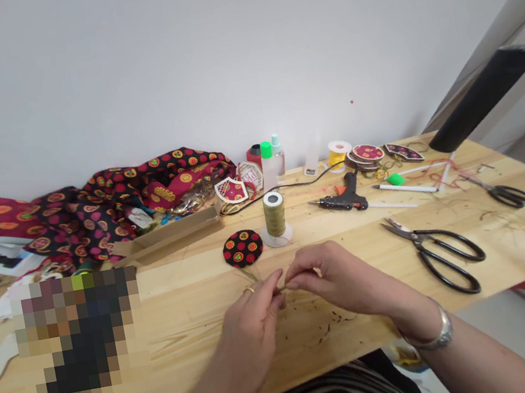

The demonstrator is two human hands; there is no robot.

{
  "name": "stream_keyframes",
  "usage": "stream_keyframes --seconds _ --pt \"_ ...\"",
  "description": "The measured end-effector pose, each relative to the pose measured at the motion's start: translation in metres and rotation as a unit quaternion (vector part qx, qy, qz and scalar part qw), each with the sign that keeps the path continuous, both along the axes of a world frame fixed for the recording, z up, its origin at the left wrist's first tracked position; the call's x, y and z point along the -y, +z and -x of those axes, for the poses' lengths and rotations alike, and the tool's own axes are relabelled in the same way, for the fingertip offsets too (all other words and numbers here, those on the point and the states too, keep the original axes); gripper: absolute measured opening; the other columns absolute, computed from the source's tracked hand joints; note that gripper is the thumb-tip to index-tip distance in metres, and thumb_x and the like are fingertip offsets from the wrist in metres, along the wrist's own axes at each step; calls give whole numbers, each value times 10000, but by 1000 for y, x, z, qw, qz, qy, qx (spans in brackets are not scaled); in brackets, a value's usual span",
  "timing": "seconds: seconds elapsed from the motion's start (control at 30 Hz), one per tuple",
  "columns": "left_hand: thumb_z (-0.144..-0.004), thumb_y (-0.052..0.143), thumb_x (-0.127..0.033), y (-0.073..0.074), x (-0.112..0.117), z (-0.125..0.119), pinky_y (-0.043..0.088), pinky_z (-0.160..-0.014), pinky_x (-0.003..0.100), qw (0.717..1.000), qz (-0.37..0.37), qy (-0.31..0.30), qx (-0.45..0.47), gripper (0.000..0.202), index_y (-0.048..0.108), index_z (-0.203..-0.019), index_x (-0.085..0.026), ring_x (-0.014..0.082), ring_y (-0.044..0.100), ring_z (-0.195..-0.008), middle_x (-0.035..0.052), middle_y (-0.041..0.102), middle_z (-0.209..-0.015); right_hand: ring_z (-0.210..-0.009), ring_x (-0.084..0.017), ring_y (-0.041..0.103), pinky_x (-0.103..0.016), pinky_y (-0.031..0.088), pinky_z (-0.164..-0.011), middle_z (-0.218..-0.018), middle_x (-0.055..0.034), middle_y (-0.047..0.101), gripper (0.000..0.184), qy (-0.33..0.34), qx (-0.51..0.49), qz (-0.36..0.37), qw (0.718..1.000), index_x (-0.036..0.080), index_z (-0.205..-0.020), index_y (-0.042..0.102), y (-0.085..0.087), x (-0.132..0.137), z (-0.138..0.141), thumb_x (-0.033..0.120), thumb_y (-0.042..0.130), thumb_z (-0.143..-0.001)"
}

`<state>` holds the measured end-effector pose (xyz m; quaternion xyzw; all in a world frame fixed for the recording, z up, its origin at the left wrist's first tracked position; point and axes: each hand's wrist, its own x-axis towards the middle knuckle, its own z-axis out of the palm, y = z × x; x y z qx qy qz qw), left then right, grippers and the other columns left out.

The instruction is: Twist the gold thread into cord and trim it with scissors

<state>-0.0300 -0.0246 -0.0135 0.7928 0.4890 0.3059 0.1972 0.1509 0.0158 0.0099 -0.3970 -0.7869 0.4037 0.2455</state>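
Left hand: the left hand (255,313) is over the table's front half, thumb and forefinger closed together on a thin cord (283,287).
Right hand: the right hand (330,276) pinches the same cord between its fingertips – the two hands nearly meet; a silver bracelet (443,327) circles the wrist.
Cord: a short olive stretch shows between the fingertips, near the middle of the table's front edge; the rest is mostly hidden by the fingers.
Round patch: the patterned black patch (242,249) lies flat just beyond the left hand, farther from the front edge.
Thread: an olive spool (275,218) stands upright beside the patch, toward the table's right edge.
Right side: large scissors (427,252) lie with blades apart near the front edge; a glue gun (344,197) rests farther back.
Back edge: patterned cloth (105,197) is heaped toward the left corner – a long cardboard box (172,236) sits in front of it.
Table: the table (186,372) is pale wood, with dark scraps near the right hand.
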Motion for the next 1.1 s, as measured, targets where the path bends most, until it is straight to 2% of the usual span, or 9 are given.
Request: stream_keyframes --seconds 0.17,0.3,0.37,0.43,0.57,0.63,0.73,0.87,1.1 --pt "-866 446 -222 2 0 -1 462 -600 255 993 86 62 53 214 659 -861 -205 161 617 -608 0 651 -640 -691 -126 606 -232 447 -651 -753 -10 691 147 -51 -12 -15 999 176 -786 686 0 -7 -7 179 553 -847" --pt "-847 493 -268 3 2 -2 407 -571 235 971 169 110 125 252 579 -617 -208 141 541 -559 -25 561 -553 -856 -174 608 -295 465 -786 -918 -62 676 141 -140 32 -122 982 168 -930 665 -6 -10 -26 212 555 -854" --pt "-846 504 -304 3 2 -2 357 -506 221 952 222 123 171 302 542 -564 -200 119 471 -506 -31 512 -531 -938 -213 589 -340 455 -851 -993 -102 655 185 -200 105 -192 955 140 -982 648 -12 -8 -46 227 540 -860" --pt "-842 516 -351 2 2 -2 291 -443 217 926 279 131 218 314 553 -576 -189 97 391 -455 -34 480 -532 -939 -254 585 -382 460 -850 -991 -127 652 207 -251 220 -228 915 119 -963 655 -19 -3 -72 237 515 -868" --pt "-818 554 -404 0 2 -4 221 -416 214 880 352 131 290 301 614 -655 -159 72 336 -432 -30 480 -560 -867 -321 594 -429 477 -763 -909 -168 648 233 -318 457 -192 808 81 -938 654 -34 14 -125 218 480 -865" --pt "-803 574 -415 -1 2 -5 202 -416 212 862 371 137 317 286 645 -727 -149 65 317 -421 -40 468 -545 -818 -320 600 -416 478 -734 -858 -178 639 226 -328 509 -160 780 73 -871 649 -41 22 -143 213 472 -861" --pt "-775 613 -416 -1 3 -7 190 -411 206 839 386 147 355 289 666 -818 -135 62 305 -417 -52 450 -526 -828 -310 602 -395 473 -740 -867 -185 634 244 -324 510 -152 782 87 -828 637 -47 28 -156 220 438 -874" --pt "-739 658 -384 0 5 -9 190 -401 193 818 379 169 399 276 674 -813 -119 58 297 -420 -63 416 -498 -831 -306 605 -396 467 -743 -865 -184 640 267 -314 498 -157 793 95 -853 630 -48 30 -162 200 385 -877" --pt "-689 696 -340 4 6 -12 193 -390 189 800 352 201 442 256 689 -788 -105 48 298 -415 -44 460 -508 -820 -334 613 -418 479 -749 -875 -207 644 261 -302 517 -131 790 62 -956 615 -54 31 -178 193 481 -774"
